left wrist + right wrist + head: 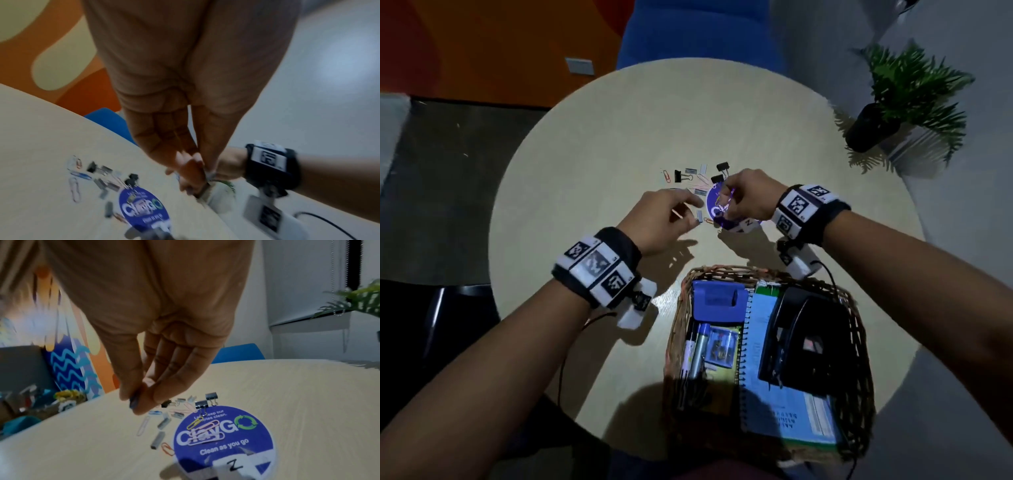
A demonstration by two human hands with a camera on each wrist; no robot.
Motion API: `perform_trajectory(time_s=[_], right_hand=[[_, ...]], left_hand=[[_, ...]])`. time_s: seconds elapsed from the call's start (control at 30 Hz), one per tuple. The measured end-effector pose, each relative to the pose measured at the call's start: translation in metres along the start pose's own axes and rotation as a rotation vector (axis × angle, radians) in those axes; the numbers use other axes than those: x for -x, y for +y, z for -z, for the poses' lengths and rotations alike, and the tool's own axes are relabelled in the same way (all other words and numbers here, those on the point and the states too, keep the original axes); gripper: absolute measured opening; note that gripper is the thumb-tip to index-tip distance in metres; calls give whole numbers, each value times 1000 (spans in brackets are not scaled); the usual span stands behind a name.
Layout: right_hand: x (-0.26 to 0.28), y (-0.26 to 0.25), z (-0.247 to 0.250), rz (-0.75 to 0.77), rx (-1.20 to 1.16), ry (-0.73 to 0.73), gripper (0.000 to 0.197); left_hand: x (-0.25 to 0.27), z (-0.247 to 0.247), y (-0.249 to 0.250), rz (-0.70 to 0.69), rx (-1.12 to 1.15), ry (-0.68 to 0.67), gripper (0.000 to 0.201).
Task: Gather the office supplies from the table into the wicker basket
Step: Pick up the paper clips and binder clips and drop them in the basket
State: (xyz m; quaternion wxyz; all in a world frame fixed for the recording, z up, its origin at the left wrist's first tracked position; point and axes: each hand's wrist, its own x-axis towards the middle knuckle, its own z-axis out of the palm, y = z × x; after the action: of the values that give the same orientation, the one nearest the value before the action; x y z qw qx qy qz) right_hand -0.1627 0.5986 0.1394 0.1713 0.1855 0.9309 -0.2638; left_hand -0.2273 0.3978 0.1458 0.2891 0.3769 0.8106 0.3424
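Loose paper clips [207,426], black binder clips [722,167] and grey staple strips [158,437] lie scattered around a round blue sticker [226,434] at the middle of the round table [619,120]. Just above the sticker, my right hand [141,400] pinches a small blue paper clip [134,400] between thumb and fingers. My left hand [697,212] hovers left of the sticker with fingers and thumb pressed together on a thin pale clip, blurred in the left wrist view. One staple strip [699,216] lies by its thumb. The wicker basket [722,270] stands at the near right.
The basket holds a blue spiral notebook [767,342], a black hole punch [808,335], a blue stapler [717,301] and pens. A potted plant [911,102] stands off the table's far right. A blue chair [698,31] is behind the table.
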Motion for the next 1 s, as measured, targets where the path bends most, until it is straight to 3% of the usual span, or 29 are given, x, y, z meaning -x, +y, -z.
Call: perform_trajectory(time_s=[0.07, 0.2, 0.43, 0.63, 0.8, 0.9, 1.0], right_hand=[[18, 4, 1, 6, -104, -21, 20], [58, 6, -9, 32, -279, -78, 11], [113, -5, -42, 89, -382, -221, 5], [135, -16, -64, 83, -373, -341, 5], [137, -25, -70, 156, -176, -420, 15], [114, -22, -52, 130, -159, -304, 15], [72, -7, -27, 52, -162, -65, 13]], left_hand=[[32, -11, 13, -60, -11, -108, 17], [79, -42, 17, -108, -30, -332, 11], [112, -66, 3, -139, -75, -470, 17], [107, -45, -8, -105, -28, -376, 19], [72, -14, -24, -10, -135, -107, 17], [35, -3, -47, 69, -247, 48, 18], [-5, -3, -65, 109, -381, 103, 22]])
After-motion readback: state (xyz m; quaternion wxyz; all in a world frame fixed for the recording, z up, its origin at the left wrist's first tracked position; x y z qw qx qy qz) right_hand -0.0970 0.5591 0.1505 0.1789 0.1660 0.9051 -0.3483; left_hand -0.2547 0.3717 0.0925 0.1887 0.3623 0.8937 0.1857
